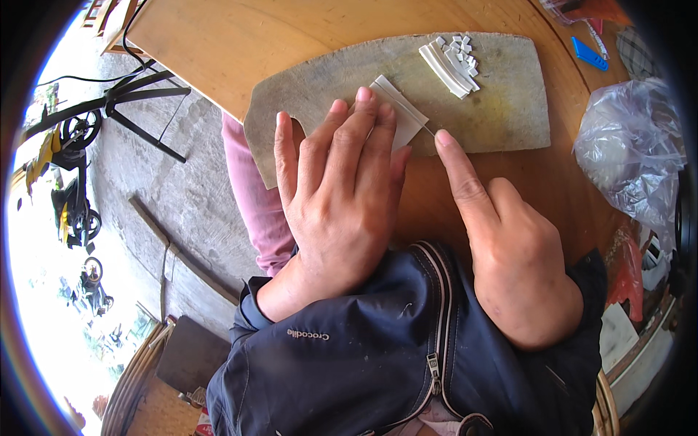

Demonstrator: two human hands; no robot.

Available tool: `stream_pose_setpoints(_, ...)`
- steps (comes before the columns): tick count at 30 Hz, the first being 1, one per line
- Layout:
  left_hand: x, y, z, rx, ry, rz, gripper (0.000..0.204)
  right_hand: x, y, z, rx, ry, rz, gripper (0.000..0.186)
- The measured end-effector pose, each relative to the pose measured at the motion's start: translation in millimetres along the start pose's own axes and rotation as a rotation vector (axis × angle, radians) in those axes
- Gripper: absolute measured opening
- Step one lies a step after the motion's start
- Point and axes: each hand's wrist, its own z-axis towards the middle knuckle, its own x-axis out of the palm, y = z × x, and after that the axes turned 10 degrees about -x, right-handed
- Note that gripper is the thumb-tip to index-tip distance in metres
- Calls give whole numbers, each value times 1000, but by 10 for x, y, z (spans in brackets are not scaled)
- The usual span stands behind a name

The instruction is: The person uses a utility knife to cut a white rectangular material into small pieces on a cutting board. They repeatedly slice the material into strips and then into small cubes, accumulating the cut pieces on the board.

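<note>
My left hand (334, 174) lies flat, fingers stretched, on a pale cream sheet (409, 129) on a worn board (502, 102). A narrow strip (400, 100) lies along the sheet's upper right edge. My right hand (509, 240) points its index finger at the sheet's right corner, with its other fingers curled under. A thin blade (429, 131) shows just past that fingertip, apparently a knife's; its handle is hidden under the hand. Farther right on the board are several cut strips (445, 70) side by side, with small cream squares (465, 49) scattered beside them.
The board rests on a wooden table (291, 29). At right are a blue plastic tool (589, 54) and a clear plastic bag (625, 138) with something whitish inside. On the left, a black metal stand (131, 102) and a wooden stick (182, 251) occupy the concrete floor.
</note>
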Motion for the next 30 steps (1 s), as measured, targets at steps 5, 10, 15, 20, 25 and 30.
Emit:
stream_pose_setpoints(5, 20, 0, 1, -2, -13, -17, 44, -149, 11, -91, 48, 62, -49, 77)
stream_pose_setpoints(10, 15, 7, 4, -25, -13, -38, 39, -304, -84, -144, 45, 84, -39, 75)
stream_pose_setpoints(15, 33, 50, 13, -16, -30, -100, 38, -434, -192, -166, 83, 25, 86, 75)
stream_pose_setpoints(20, 98, 94, 0, 26, -48, -130, 43, -262, -170, -16, -36, -85, 226, 74)
stream_pose_setpoints(25, 99, 94, 8, 19, -47, -158, 43, -87, -188, 87, -28, -52, 220, 74)
stream_pose_setpoints(30, 125, 117, 0, 29, -70, -174, 43, -58, -250, 93, -20, -169, 203, 73)
